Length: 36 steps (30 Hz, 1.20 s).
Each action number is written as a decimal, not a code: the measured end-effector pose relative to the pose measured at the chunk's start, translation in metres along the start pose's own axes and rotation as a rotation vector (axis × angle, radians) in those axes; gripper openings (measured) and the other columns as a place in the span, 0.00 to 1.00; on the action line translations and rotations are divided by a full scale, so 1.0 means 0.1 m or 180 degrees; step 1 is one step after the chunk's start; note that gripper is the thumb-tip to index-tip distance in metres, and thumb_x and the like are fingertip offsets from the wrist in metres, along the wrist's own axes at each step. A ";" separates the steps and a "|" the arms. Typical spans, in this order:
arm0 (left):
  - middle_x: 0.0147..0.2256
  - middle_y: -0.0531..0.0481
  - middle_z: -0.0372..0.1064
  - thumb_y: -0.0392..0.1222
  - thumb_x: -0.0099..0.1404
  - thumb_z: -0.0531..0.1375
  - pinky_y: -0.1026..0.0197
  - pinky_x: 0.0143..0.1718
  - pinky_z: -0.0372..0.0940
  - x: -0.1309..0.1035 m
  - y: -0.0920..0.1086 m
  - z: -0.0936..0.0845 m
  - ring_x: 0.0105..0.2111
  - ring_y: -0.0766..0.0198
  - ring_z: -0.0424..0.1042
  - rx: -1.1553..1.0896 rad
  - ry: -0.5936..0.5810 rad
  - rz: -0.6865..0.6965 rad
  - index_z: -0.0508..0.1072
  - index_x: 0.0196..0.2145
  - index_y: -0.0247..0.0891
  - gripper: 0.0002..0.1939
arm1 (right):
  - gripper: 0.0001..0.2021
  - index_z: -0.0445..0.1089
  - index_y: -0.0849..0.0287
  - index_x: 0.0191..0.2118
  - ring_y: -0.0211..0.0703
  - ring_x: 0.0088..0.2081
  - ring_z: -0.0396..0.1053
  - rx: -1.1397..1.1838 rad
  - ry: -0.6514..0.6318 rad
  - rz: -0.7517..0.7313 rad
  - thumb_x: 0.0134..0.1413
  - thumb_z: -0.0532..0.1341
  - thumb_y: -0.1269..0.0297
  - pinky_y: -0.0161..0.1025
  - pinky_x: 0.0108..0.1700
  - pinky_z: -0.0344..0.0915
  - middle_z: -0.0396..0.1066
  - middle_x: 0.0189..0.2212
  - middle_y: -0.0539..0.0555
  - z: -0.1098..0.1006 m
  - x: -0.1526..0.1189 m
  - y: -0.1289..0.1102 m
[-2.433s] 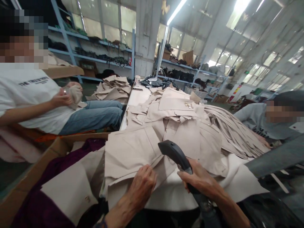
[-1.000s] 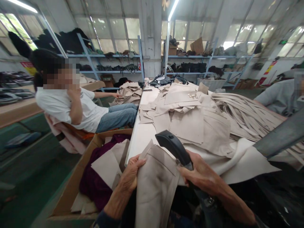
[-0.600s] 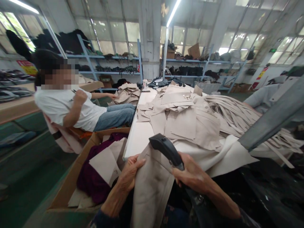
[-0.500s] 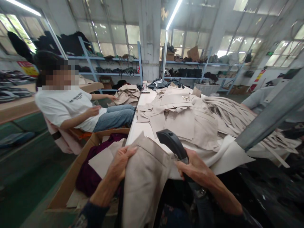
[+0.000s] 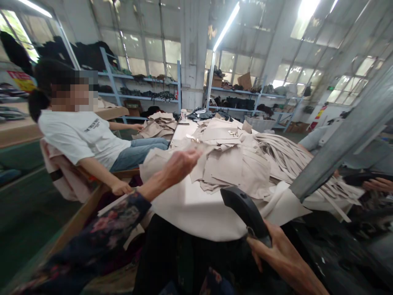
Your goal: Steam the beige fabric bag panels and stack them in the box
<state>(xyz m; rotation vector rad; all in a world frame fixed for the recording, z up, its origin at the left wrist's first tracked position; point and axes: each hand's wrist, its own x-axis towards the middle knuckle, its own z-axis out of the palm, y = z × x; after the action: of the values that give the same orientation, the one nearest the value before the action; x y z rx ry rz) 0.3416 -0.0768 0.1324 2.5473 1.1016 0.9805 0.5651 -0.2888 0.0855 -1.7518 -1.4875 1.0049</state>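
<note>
My right hand [image 5: 278,246] grips a black curved nozzle-like tool [image 5: 245,207], its wide end pointing up and left over the table's near edge. My left hand [image 5: 181,164] is stretched across the white tabletop [image 5: 187,205]; motion smears its fingers, and what they hold cannot be made out. Just above them is a blurred metallic glint. A beige cloth piece [image 5: 155,159] lies by the table's left edge, beside my left wrist. Beyond my left hand is a pile of flat beige cloth pieces [image 5: 225,166], with small gold-coloured fittings [image 5: 232,133] on top.
A grey slanted post [image 5: 331,149] crosses the right side, near a heap of beige strips [image 5: 276,151]. To the left sits a co-worker [image 5: 92,139], one hand by a cardboard box [image 5: 73,219]. Another person's hand [image 5: 379,184] is at the far right.
The beige piece has left my lap, and my left hand has moved forward and right over the table. My right hand and tool sit lower and farther right. The co-worker's near arm has dropped toward the box.
</note>
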 end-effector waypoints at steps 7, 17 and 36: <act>0.38 0.37 0.70 0.24 0.59 0.49 0.55 0.39 0.64 -0.81 -0.19 1.40 0.37 0.55 0.70 0.0658 -0.0798 0.0021 0.71 0.42 0.31 0.18 | 0.05 0.60 0.59 0.32 0.34 0.15 0.61 0.0111 -0.0169 0.0429 0.52 0.56 0.63 0.30 0.18 0.60 0.61 0.15 0.43 0.01 0.03 0.30; 0.41 0.41 0.68 0.37 0.67 0.45 0.56 0.44 0.64 -0.92 -0.72 0.96 0.41 0.57 0.68 0.0104 -0.0396 -0.0575 0.71 0.43 0.35 0.16 | 0.03 0.58 0.59 0.33 0.34 0.17 0.63 0.0098 -0.0434 0.0484 0.50 0.54 0.69 0.29 0.19 0.61 0.61 0.16 0.43 0.28 0.61 0.18; 0.52 0.43 0.67 0.29 0.61 0.45 0.51 0.59 0.56 -0.57 -0.84 1.65 0.55 0.59 0.63 -0.1050 0.0579 -0.0675 0.71 0.48 0.36 0.23 | 0.03 0.58 0.58 0.29 0.33 0.16 0.61 -0.0162 0.0001 0.0921 0.50 0.56 0.67 0.29 0.19 0.60 0.59 0.15 0.42 0.11 0.58 0.15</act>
<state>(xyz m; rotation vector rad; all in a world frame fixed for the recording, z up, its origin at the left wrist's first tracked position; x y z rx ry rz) 0.3711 -0.0455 -0.0562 2.0702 1.1201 1.2378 0.5677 -0.2347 0.0588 -2.0449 -1.2924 1.1162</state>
